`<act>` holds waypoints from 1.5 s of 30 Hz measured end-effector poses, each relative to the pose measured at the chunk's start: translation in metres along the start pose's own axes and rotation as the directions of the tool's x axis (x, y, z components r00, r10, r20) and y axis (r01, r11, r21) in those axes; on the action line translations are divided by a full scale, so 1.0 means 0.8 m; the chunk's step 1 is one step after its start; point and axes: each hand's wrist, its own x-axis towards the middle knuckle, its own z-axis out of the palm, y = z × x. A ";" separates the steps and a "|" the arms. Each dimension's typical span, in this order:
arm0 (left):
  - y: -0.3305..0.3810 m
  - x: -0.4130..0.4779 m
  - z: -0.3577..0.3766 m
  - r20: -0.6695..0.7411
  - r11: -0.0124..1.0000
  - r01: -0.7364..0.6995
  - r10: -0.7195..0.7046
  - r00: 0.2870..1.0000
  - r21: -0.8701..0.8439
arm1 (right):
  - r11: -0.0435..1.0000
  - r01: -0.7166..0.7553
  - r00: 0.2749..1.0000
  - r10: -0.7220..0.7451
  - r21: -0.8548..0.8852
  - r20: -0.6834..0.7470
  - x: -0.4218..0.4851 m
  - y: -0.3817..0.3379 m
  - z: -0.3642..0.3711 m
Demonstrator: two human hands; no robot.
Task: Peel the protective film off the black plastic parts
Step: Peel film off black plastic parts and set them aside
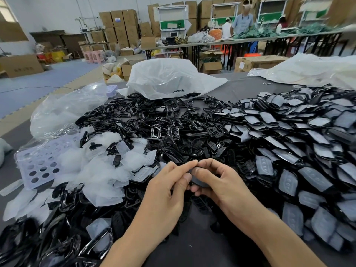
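The black plastic part (pixel 199 181) sits just below centre, gripped between both hands. The right hand (pixel 221 185) curls round it from 3 o'clock with its thumb on the part's face. The left hand (pixel 167 193) pinches its edge from 9 o'clock. Loose film pieces (pixel 100 170) lie at 9 o'clock, and film-covered parts (pixel 308 151) are heaped at 2 o'clock on the counter (pixel 242 89).

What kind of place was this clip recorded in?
Most likely a factory or assembly workshop: stacked cardboard boxes fill the background, a long worktable stands behind, and black plastic parts lie heaped in bulk on the near table.
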 end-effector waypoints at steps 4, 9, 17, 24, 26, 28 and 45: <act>0.001 0.000 -0.002 0.004 0.999 -0.054 0.054 0.999 0.005 | 1.000 -0.002 1.000 0.002 0.027 0.003 0.000 0.002 0.001; 0.003 -0.002 -0.003 -0.044 0.983 -0.094 0.102 0.994 0.155 | 0.996 0.067 0.996 -0.070 -0.055 -0.061 -0.003 -0.004 -0.001; 0.009 -0.007 0.000 0.207 0.835 -0.371 0.311 0.928 0.407 | 0.992 0.090 0.969 -0.108 -0.087 -0.222 -0.003 -0.001 -0.006; 0.012 -0.018 0.018 0.187 0.902 -0.333 0.290 0.939 0.274 | 0.997 0.081 0.967 -0.079 0.000 -0.241 0.000 -0.010 -0.007; 0.010 -0.017 0.015 0.055 0.959 -0.220 0.213 0.975 0.179 | 0.996 0.090 0.967 -0.092 -0.022 -0.237 0.001 -0.010 -0.007; 0.005 -0.012 0.011 -0.078 0.992 -0.085 0.092 0.993 0.098 | 0.997 0.081 0.975 -0.082 -0.014 -0.208 -0.001 -0.009 -0.004; -0.007 0.005 0.001 -0.109 0.949 0.223 -0.251 0.962 -0.223 | 0.870 0.188 0.982 -0.183 -0.456 0.055 -0.003 0.004 -0.012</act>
